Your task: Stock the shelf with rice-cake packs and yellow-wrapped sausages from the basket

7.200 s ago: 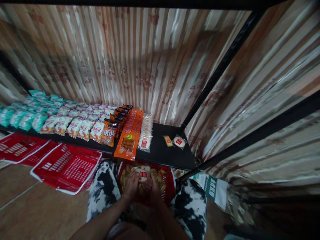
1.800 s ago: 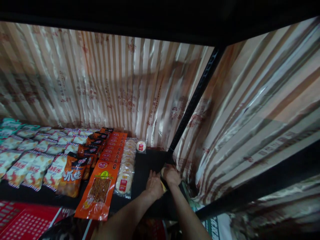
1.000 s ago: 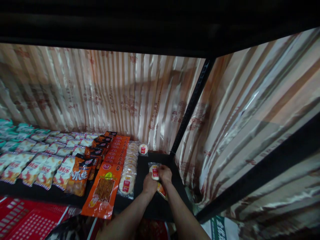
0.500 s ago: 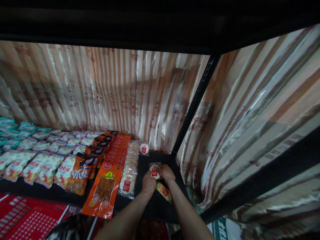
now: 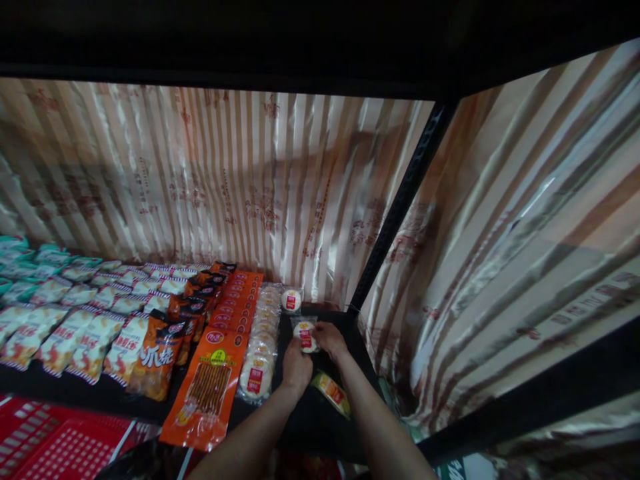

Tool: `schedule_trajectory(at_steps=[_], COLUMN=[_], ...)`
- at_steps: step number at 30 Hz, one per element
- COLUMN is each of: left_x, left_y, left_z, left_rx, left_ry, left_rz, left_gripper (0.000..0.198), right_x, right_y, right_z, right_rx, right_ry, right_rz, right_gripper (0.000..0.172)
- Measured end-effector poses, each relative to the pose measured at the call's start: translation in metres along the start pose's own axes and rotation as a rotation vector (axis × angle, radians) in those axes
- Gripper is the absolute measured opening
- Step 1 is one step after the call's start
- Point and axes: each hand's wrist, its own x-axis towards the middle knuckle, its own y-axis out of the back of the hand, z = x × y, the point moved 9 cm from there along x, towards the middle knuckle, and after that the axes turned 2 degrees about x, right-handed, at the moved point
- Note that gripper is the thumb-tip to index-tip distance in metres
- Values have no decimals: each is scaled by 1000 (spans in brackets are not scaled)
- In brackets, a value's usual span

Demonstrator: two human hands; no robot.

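Observation:
Between my two hands is a round, pale packaged snack (image 5: 305, 335) with a red label, in a clear wrapper, just above the black shelf (image 5: 310, 423). My left hand (image 5: 297, 368) closes on its near edge. On its right side, the fingers of my right hand (image 5: 330, 341) pinch the wrapper. Another round snack pack (image 5: 291, 301) of the same look lies behind, against the curtain. A yellow-green packet (image 5: 331, 393) rests on the shelf below my right hand. Left of my hands runs a row of matching round packs (image 5: 259, 373), overlapping front to back.
Orange packs of brown sticks (image 5: 207, 387), orange-black bags (image 5: 156, 360) and white snack bags (image 5: 90, 340) line the shelf leftward. A red basket (image 5: 65, 443) sits below the front edge. A black post (image 5: 400, 207) stands at the back right corner, before a striped curtain (image 5: 280, 173).
Both hands have moved the round pack slightly farther back on the shelf, toward the one by the curtain. The view has shifted a little.

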Motion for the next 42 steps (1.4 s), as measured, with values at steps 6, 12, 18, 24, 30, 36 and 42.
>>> schedule_trajectory(at_steps=[6,12,18,24,30,36,42], left_x=[19,39,51,58,65,73,78], left_y=[-4,-3,-6,-11,-10,-5,-4], left_z=[2,-4,2,2,4,9,9], left_rx=[28,-2,-144,-158,-123,-95,-80], left_ry=[-59,-51,7,61,70,41,38], left_rz=[-9,3,-45,-86,-94,-76,-75], left_gripper=[52,46,45,50,47,48,49], right_x=[8,14,22,32,37,42,47], right_y=[-12,-20,-23,-24,-25,-27,-29], right_z=[-9,-14,-16,-22,-28,-32,-34], right_rx=[59,85,83,63,91,108,122], right_ry=[-3,5,3,-11,-17,-16,-30], right_rz=[-5,3,5,13,20,10,23], right_gripper=[19,22,26,30,31,36,36])
